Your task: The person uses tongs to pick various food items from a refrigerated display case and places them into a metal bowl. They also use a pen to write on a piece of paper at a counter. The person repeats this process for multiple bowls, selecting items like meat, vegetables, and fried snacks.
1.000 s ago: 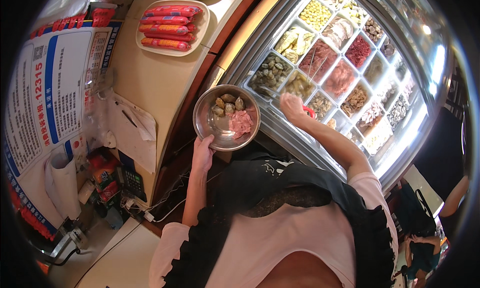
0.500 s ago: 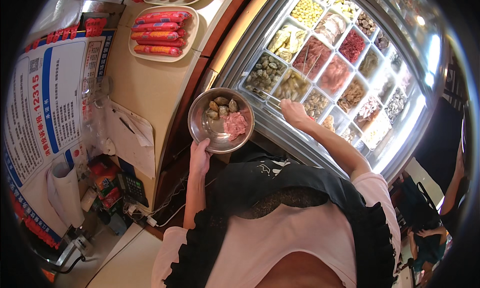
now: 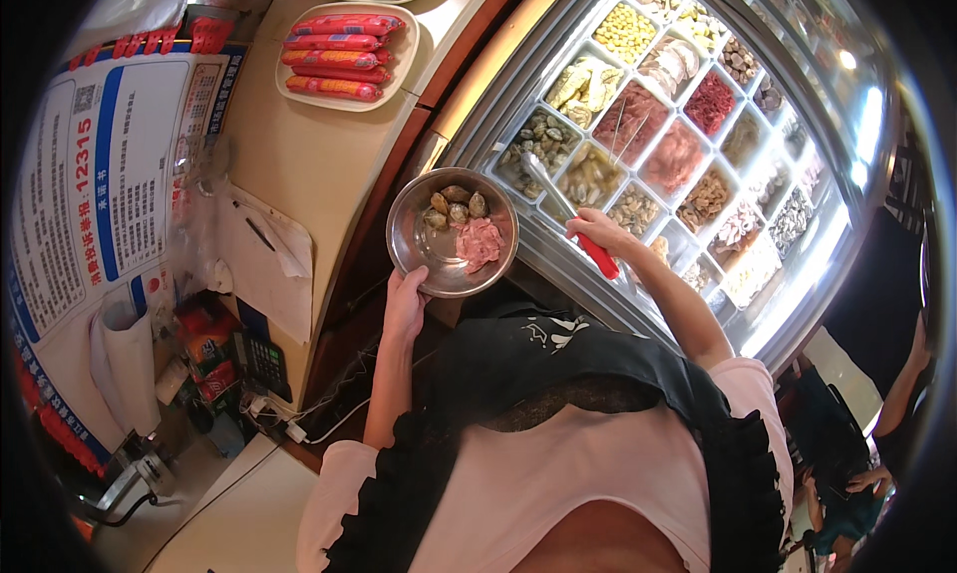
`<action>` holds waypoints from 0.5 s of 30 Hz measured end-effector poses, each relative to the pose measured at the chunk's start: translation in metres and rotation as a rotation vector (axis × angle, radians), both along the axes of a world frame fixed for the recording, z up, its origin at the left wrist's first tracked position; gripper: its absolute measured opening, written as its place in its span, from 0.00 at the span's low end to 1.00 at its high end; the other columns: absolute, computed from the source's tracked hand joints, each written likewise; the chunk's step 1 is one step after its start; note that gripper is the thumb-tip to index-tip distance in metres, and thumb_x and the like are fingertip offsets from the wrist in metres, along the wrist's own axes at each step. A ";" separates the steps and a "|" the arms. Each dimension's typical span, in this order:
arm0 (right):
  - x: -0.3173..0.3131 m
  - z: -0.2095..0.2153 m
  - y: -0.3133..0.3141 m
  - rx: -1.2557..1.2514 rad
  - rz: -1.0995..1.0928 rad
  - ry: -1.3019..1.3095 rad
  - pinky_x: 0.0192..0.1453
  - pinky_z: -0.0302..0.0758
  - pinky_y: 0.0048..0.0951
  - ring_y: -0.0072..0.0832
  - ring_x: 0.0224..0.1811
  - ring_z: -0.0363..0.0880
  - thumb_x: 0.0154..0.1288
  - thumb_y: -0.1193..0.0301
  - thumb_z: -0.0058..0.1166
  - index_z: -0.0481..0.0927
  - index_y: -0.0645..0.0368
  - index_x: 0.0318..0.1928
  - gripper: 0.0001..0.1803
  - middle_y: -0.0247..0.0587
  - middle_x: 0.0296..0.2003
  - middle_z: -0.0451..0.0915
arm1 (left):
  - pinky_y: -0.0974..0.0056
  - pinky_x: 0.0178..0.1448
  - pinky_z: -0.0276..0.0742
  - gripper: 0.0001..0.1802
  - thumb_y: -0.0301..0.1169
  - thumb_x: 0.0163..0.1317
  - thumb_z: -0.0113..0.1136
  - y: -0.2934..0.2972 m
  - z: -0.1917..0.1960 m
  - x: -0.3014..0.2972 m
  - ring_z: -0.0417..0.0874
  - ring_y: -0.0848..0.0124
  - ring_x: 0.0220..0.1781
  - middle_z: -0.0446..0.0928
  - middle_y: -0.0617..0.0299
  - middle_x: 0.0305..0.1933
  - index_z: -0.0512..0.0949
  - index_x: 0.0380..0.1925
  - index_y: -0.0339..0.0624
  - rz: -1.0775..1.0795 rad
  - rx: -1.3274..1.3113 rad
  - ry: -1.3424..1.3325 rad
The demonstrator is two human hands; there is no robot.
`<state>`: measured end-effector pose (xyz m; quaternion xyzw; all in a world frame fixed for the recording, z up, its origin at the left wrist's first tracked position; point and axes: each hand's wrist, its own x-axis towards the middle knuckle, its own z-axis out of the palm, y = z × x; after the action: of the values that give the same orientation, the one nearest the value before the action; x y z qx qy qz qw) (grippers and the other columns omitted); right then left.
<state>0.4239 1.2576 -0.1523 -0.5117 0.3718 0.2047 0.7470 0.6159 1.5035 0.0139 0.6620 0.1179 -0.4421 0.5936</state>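
Observation:
My left hand (image 3: 406,294) grips the lower rim of a round steel bowl (image 3: 401,236), holding it near the front edge of the display case. Inside the bowl lie several clams (image 3: 457,194) and a pink clump of sliced raw meat (image 3: 480,244). Over the near bins, my right hand (image 3: 601,231) is closed on red-handled metal tongs (image 3: 554,192). Their metal end reaches over the bin of clams (image 3: 533,135), close to its near side; nothing shows clearly between the tips. Beside it sits a bin of greenish pieces in liquid (image 3: 590,174).
The lit display case (image 3: 498,105) holds rows of bins with meats, mushrooms and corn (image 3: 625,32). Thin metal tongs rest on the meat bin (image 3: 633,120). On the left counter (image 3: 289,164) stand a tray of red-wrapped sausages (image 3: 336,57), a clipboard (image 3: 269,264) and a calculator (image 3: 263,362).
The red-handled tongs now show in my right hand, raised and turned, their tip over the clams. The bowl has shifted slightly right and up in view, with the same contents.

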 end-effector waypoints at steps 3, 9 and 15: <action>-0.001 0.004 -0.004 0.259 -0.206 0.059 0.23 0.70 0.21 0.21 0.22 0.70 0.56 0.67 0.47 0.69 0.61 0.36 0.11 0.38 0.28 0.76 | 0.66 0.40 0.75 0.15 0.24 0.54 0.43 0.001 -0.002 -0.001 0.77 0.71 0.37 0.73 0.59 0.40 0.65 0.44 0.36 0.008 -0.005 0.008; -0.017 0.013 -0.014 0.581 -0.346 -0.038 0.18 0.68 0.18 0.19 0.20 0.69 0.57 0.67 0.46 0.69 0.63 0.36 0.11 0.38 0.30 0.75 | 0.65 0.43 0.74 0.17 0.23 0.53 0.43 0.003 -0.003 -0.001 0.76 0.69 0.40 0.72 0.56 0.42 0.63 0.45 0.34 -0.007 -0.003 0.022; -0.035 0.017 -0.007 -0.288 0.108 -0.137 0.30 0.67 0.29 0.29 0.24 0.70 0.53 0.64 0.47 0.68 0.64 0.36 0.15 0.43 0.24 0.72 | 0.67 0.39 0.75 0.15 0.25 0.54 0.44 -0.003 -0.001 -0.001 0.77 0.72 0.36 0.74 0.59 0.39 0.66 0.43 0.37 0.011 0.022 0.006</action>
<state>0.3893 1.2510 -0.1355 -0.6455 0.3176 0.1538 0.6773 0.6154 1.5007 0.0128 0.6664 0.1281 -0.4396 0.5885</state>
